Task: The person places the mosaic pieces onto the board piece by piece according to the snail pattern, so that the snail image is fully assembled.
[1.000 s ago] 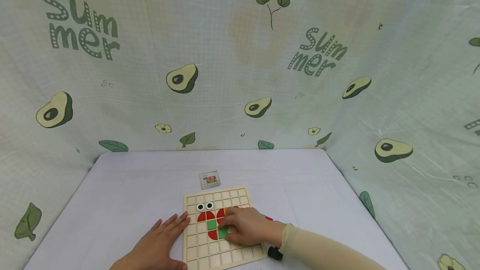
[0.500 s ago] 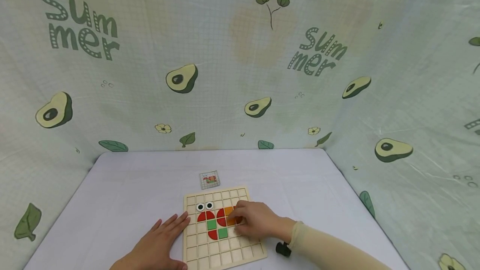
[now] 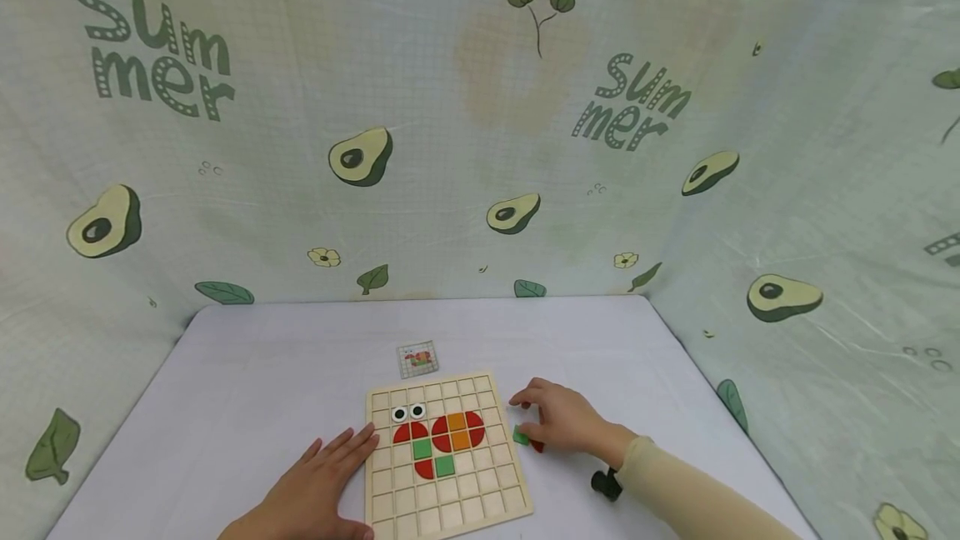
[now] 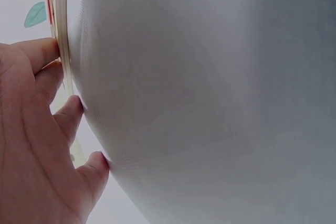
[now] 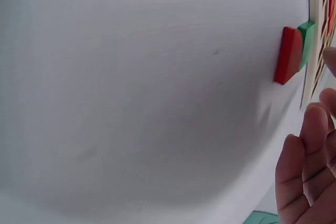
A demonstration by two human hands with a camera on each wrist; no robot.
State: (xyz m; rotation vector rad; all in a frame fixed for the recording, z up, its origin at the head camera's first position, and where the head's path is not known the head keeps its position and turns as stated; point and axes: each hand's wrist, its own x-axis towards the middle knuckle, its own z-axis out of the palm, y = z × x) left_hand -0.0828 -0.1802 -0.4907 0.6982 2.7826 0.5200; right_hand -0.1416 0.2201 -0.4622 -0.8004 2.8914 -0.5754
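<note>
A wooden grid board (image 3: 487, 505) lies on the table. On it are two eye tiles (image 3: 408, 412), red curved tiles (image 3: 410, 433), orange square tiles (image 3: 459, 430) and green square tiles (image 3: 445, 465). My left hand (image 3: 311, 482) lies along the board's left side, fingertips at its edge (image 4: 62, 24). Off the board's right side, my right hand (image 3: 558, 417) hovers over a loose green square (image 3: 521, 435) and a loose red piece (image 3: 537, 446), partly covered by the hand in the head view. In the right wrist view its fingers (image 5: 315, 129) stay apart from the red piece (image 5: 289, 56), gripping nothing.
A small picture card (image 3: 417, 359) with a grid pattern lies behind the board. White cloth (image 3: 285, 373) covers the table, and a printed curtain (image 3: 450, 107) hangs around its back and sides. A black device (image 3: 606, 484) sits at my right wrist.
My right hand has left the tiles on the board and moved right, over the loose pieces beside it. The orange and red tiles it covered now show. My left hand has stayed put.
</note>
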